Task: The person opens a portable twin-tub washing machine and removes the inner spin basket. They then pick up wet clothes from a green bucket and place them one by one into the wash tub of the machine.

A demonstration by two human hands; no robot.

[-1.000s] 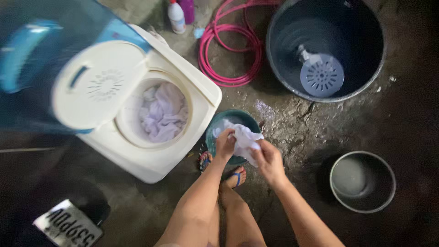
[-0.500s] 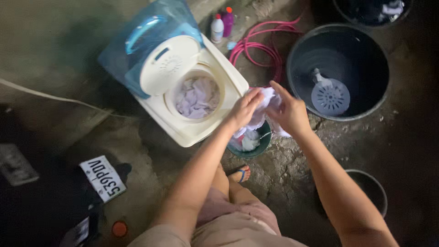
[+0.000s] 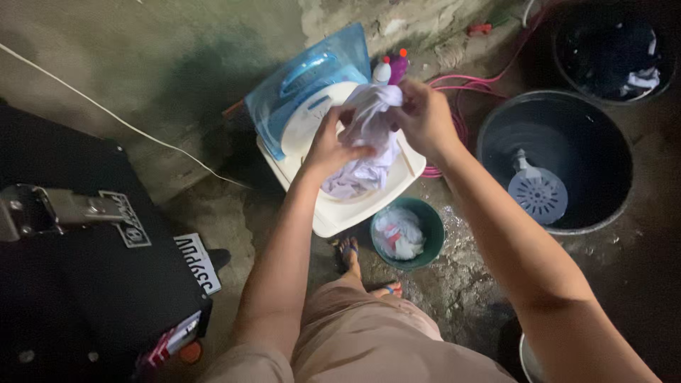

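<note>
Both my hands hold a white, wet-looking garment (image 3: 369, 135) up over the small white washing machine (image 3: 340, 206). My left hand (image 3: 330, 145) grips its lower part and my right hand (image 3: 425, 117) pinches its top. The cloth hangs down into the machine's round tub, which it mostly hides. The machine's blue see-through lid (image 3: 305, 85) stands open behind it. Below the machine sits a small green basin (image 3: 425, 237) with white and red cloth in it, next to my sandalled foot (image 3: 347, 252).
A large black tub (image 3: 560, 159) with a white perforated disc inside stands at right; another dark tub (image 3: 610, 50) with clothes sits behind it. A pink hose (image 3: 461, 128) and two bottles (image 3: 390, 67) lie by the wall. A black case (image 3: 78, 262) fills the left.
My hands have lifted the white garment from over the green basin up to above the washing machine's tub. My view has risen and shifted, so the machine now sits at centre.
</note>
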